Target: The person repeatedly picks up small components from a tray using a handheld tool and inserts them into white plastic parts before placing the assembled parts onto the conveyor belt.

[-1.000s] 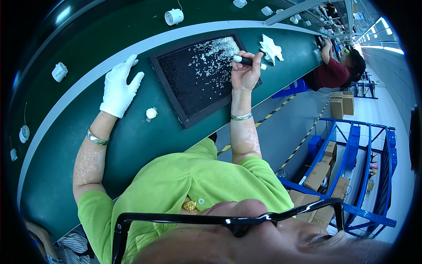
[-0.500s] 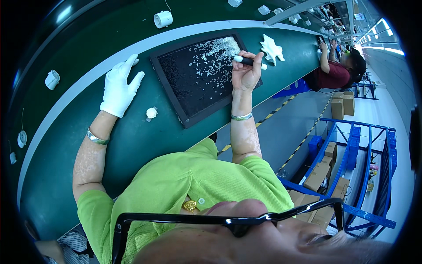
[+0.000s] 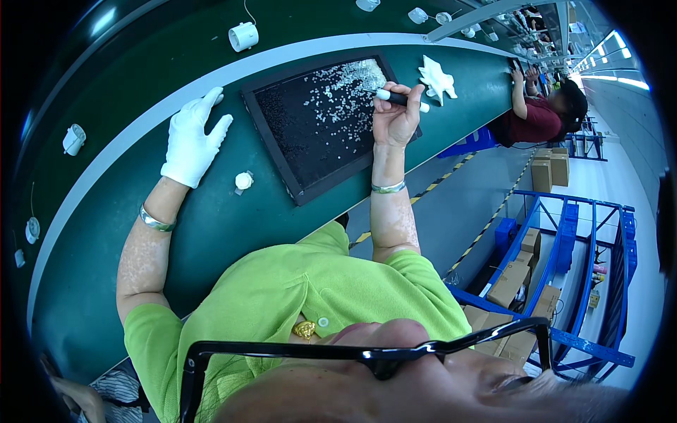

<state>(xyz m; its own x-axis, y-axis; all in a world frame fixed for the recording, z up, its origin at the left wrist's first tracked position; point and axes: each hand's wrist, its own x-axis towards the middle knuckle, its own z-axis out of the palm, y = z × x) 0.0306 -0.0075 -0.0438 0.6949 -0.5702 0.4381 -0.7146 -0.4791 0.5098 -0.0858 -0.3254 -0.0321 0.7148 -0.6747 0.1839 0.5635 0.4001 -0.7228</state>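
My left hand (image 3: 195, 137), in a white glove, rests on the green worktop (image 3: 211, 240) with thumb and fingers apart, holding nothing. My bare right hand (image 3: 395, 118) grips a black pen-shaped tool (image 3: 402, 99) with white ends. Its thin tip points at the far right part of a black tray (image 3: 305, 194). Small clear pieces (image 3: 338, 92) lie scattered there, heaped in the far right corner, while tiny dark pieces (image 3: 276, 106) lie at the tray's left. A small white round part (image 3: 243, 181) sits on the worktop between my left hand and the tray.
A crumpled white glove (image 3: 437, 79) lies right of the tray. Beyond a pale rail (image 3: 282, 51), a green belt carries several white cylindrical parts (image 3: 243, 37). A person in a dark red shirt (image 3: 536, 118) works further along the bench. Blue shelving (image 3: 557, 338) with cardboard boxes stands at right.
The white parts beyond the rail have shifted to the left along the belt. Both my hands, the tool and the tray stay almost exactly where they were.
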